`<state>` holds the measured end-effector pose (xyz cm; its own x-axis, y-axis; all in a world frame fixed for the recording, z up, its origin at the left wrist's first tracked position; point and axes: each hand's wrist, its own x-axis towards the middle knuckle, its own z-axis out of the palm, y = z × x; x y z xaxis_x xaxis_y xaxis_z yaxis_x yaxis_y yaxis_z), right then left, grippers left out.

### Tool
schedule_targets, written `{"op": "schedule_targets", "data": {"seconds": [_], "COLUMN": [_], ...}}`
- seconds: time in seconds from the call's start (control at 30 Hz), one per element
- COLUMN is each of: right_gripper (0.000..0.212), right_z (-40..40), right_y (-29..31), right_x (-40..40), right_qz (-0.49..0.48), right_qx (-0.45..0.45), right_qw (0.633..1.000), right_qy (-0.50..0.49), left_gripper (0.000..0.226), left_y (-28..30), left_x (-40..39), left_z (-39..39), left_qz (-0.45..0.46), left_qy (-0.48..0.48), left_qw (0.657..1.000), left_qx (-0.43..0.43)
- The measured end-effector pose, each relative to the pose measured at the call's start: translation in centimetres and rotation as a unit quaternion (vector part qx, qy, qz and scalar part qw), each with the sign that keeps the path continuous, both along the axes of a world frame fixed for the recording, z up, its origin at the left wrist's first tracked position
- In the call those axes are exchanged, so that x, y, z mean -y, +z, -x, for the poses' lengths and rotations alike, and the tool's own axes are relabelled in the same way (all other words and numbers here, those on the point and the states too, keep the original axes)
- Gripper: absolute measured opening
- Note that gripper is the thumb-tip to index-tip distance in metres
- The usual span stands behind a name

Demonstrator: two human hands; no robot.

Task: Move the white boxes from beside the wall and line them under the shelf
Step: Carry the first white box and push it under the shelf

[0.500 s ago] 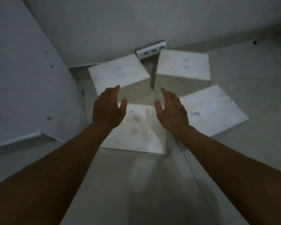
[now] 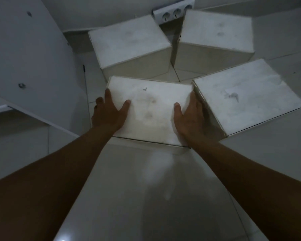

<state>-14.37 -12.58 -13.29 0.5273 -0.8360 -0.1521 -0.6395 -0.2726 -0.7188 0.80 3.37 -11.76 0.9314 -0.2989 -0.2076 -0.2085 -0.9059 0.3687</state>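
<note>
While four white boxes crowd the middle of the frame, none of them looks to have been taken to its place yet, so the job seems to be at its very start. Nearest the camera, at the centre, sits the front box (image 2: 151,113), and both hands are on it. At its left edge the left hand (image 2: 109,113) clasps the corner, thumb laid on the top face and fingers running down the side. At its right edge the right hand (image 2: 189,115) does the same, thumb on top, fingers slipped into the narrow gap against the right box (image 2: 247,98), which lies just beside it and tilted. Whether the front box is off the floor (image 2: 146,188) I cannot tell.

Behind, toward the top of the frame, the back left box (image 2: 130,44) and the back right box (image 2: 215,32) stand close to the wall (image 2: 102,11), with a socket strip (image 2: 174,13) showing between them. At the left of the frame a white panel (image 2: 33,66) with screw heads may belong to the shelf, though that is a guess.

By this view, all four boxes remain to be carried and lined up; the front one is merely gripped.
</note>
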Motion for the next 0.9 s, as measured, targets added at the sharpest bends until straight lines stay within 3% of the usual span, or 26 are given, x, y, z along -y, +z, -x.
{"op": "schedule_targets", "data": {"seconds": [0.1, 0.5, 0.9], "right_gripper": [0.071, 0.063, 0.06], "right_z": [-0.4, 1.5, 3.9], "right_y": [-0.4, 1.7, 12.4], "right_x": [-0.4, -0.4, -1.7], "right_qz": [-0.04, -0.008, 0.01], "right_qx": [0.009, -0.077, -0.072], "right_qw": [0.999, 0.996, 0.991], "right_qy": [-0.034, 0.045, 0.111], "left_gripper": [0.098, 0.101, 0.1], "left_y": [-0.1, 1.2, 10.3], "left_x": [-0.3, -1.1, -5.9], "left_z": [0.1, 3.0, 9.1], "left_qz": [-0.003, -0.011, -0.023], "left_qy": [0.013, 0.047, 0.106], "left_qw": [1.0, 0.999, 0.992], "left_qx": [-0.004, 0.021, 0.07]}}
